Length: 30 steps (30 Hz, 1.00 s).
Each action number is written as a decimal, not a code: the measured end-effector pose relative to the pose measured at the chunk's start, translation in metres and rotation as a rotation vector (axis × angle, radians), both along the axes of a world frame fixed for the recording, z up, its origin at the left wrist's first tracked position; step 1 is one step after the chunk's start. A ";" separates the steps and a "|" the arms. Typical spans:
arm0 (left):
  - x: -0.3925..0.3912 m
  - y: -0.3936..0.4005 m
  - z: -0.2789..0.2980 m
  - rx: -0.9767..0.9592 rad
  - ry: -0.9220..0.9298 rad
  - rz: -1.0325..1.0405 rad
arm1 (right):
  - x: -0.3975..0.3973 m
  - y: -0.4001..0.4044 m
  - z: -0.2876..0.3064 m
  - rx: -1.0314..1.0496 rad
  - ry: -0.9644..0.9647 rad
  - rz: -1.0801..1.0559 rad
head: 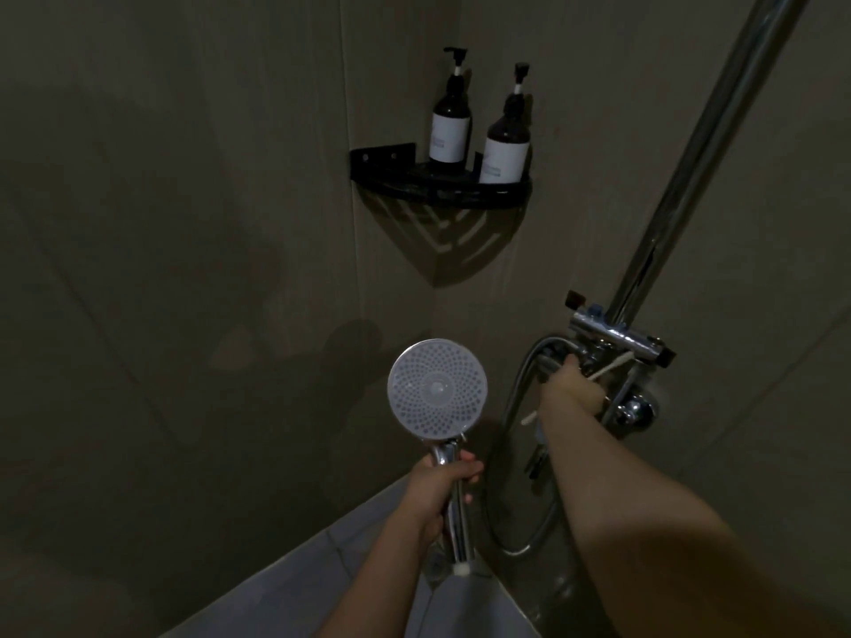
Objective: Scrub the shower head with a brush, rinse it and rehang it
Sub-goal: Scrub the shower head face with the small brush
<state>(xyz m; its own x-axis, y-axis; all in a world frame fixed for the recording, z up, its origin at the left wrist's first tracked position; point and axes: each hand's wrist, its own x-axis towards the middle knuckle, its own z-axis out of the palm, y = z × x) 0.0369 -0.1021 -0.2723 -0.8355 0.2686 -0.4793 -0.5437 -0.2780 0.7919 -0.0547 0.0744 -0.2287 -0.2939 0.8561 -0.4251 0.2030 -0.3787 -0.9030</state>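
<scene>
My left hand (437, 492) grips the chrome handle of the shower head (437, 391), held upright with its round pale nozzle face turned toward me. My right hand (573, 384) is stretched out to the chrome mixer valve (617, 336) on the right wall, its fingertips at the fitting under the valve bar. That hand also holds a thin pale brush (610, 367); one end sticks out toward the valve, the other pokes out below the wrist. The bristles are too dim to make out. No water is visible.
The metal hose (511, 407) loops from the valve down toward the handle's base. A chrome riser pipe (690, 177) runs up to the right. A black corner shelf (442, 188) carries two dark pump bottles (449, 126). Dim tiled walls surround me.
</scene>
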 end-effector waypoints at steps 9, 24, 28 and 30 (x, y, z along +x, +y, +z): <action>-0.011 -0.005 -0.004 0.034 -0.032 -0.023 | 0.018 0.015 -0.002 0.641 -0.428 0.271; -0.015 0.006 0.007 -0.029 0.014 -0.093 | -0.003 0.026 0.004 0.240 -0.240 0.412; -0.015 0.004 0.007 -0.023 0.016 -0.079 | -0.002 0.023 0.007 0.465 -0.475 0.462; -0.013 0.002 0.005 -0.023 0.020 -0.073 | -0.002 0.022 0.008 0.530 -0.549 0.477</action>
<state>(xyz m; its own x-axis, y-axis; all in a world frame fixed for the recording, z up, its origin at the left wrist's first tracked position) 0.0236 -0.0997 -0.2670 -0.8236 0.3186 -0.4693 -0.5458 -0.2197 0.8086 -0.0564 0.0962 -0.2207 -0.5401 0.8189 -0.1941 0.6862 0.2950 -0.6649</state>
